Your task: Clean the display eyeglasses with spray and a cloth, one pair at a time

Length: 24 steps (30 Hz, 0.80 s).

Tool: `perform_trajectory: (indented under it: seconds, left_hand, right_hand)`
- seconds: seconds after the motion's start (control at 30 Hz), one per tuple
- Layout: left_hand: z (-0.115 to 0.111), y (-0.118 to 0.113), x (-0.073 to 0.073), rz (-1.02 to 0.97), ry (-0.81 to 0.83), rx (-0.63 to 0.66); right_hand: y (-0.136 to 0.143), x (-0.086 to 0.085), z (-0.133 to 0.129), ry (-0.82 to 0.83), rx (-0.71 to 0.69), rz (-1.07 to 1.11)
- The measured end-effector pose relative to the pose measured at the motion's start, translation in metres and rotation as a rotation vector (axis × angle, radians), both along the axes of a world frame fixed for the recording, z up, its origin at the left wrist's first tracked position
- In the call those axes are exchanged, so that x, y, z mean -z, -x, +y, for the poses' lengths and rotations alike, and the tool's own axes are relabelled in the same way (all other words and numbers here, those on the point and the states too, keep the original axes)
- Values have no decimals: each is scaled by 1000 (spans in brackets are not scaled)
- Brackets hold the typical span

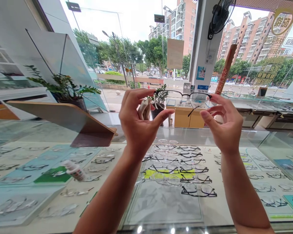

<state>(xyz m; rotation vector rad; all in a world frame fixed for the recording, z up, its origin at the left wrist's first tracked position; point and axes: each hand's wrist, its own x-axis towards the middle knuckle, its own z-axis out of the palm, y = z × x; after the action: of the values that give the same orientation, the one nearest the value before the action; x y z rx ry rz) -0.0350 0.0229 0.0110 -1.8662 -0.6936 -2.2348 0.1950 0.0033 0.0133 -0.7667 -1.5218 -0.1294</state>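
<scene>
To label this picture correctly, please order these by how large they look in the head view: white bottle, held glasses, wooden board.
1. Wooden board
2. Held glasses
3. White bottle
This is apparent size only.

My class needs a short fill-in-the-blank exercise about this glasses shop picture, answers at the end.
1. The left hand and right hand hold glasses whose upper rims are coloured ____.
2. A beige cloth is tucked in the ____ hand.
3. The bottle is mostly ____ in colour.
4. Of the fan and the blue poster, the higher is the ____.

Missing words: black; left; white; fan.
</scene>
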Motion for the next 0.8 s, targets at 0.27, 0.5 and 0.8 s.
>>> perform_trajectory:
  seconds: [0.27,0.5,0.8]
  left_hand:
    - [18,0,8,-24,48,83]
    - [29,-7,15,-35,41,131]
    - [27,-9,15,-28,118,198]
  right_hand:
    - [15,3,-11,-214,170,-22]
    - [21,7,-15,-337,298,-102]
    - [24,11,-18,-385,317,-105]
